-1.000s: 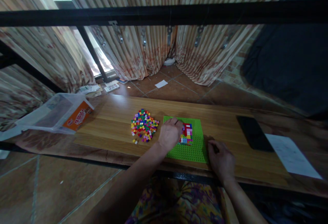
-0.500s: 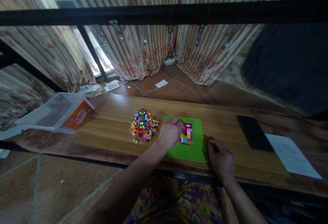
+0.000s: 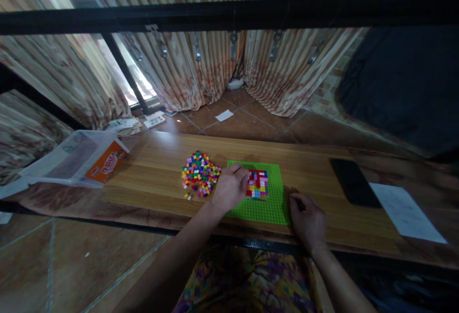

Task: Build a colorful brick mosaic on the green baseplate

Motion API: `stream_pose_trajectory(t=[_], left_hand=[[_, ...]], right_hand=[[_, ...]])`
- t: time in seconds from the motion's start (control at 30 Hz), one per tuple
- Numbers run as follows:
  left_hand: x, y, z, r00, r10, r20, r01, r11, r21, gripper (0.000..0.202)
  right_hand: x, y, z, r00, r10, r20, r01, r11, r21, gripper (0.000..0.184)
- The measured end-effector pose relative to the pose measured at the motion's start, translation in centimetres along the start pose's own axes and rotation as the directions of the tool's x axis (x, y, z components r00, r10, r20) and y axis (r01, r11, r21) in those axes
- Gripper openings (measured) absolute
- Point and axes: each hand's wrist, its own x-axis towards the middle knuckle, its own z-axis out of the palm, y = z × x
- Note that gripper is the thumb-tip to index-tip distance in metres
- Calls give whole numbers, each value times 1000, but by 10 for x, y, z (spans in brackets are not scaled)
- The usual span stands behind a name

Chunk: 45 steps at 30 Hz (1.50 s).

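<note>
A green studded baseplate [image 3: 268,198] lies on the wooden table [image 3: 158,169] in front of me. A block of small coloured bricks [image 3: 257,185] is fixed on its upper middle. My left hand [image 3: 229,188] rests on the plate's left part, fingers curled, just left of that block; what the fingers hold is hidden. A loose heap of small coloured bricks [image 3: 199,173] lies to the left of the plate. My right hand [image 3: 307,222] sits closed at the plate's lower right corner, touching its edge.
A clear plastic box with an orange label [image 3: 77,158] lies at the table's left end. A black phone [image 3: 354,182] and a white sheet of paper [image 3: 407,211] lie at the right. A black bar [image 3: 229,14] crosses the view above, with curtains behind.
My left hand has drawn back slightly to the left, uncovering more of the brick block. The right hand has stayed put.
</note>
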Motion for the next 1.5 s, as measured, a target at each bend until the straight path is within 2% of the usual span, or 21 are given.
stream_pose_trajectory(t=[0.2, 0.4, 0.53, 0.87, 1.17, 1.3, 1.5], left_hand=[[-8, 6, 0, 999, 33, 17, -34, 997, 64, 16], [7, 15, -4, 990, 14, 143, -47, 972, 231, 18], [11, 18, -8, 978, 45, 205, -98, 961, 259, 20], [15, 15, -3, 992, -34, 124, 24, 996, 83, 22], [20, 15, -2, 992, -39, 121, 28, 996, 87, 23], [17, 16, 1, 991, -79, 110, 68, 993, 96, 25], [12, 16, 8, 990, -141, -18, 142, 986, 87, 22]], right_hand=[[0, 0, 0, 1000, -9, -11, 8, 1000, -25, 40], [0, 2, 1, 1000, -3, 6, 3, 1000, -16, 39], [0, 3, 2, 1000, 4, 5, -4, 1000, -11, 39], [0, 0, 1, 1000, 9, -2, -9, 1000, 8, 39], [0, 1, 1, 1000, 9, 9, -9, 1000, 1, 38], [0, 0, 0, 1000, 2, 8, -2, 1000, 2, 39], [1, -1, 0, 1000, 12, 11, -13, 1000, 5, 39]])
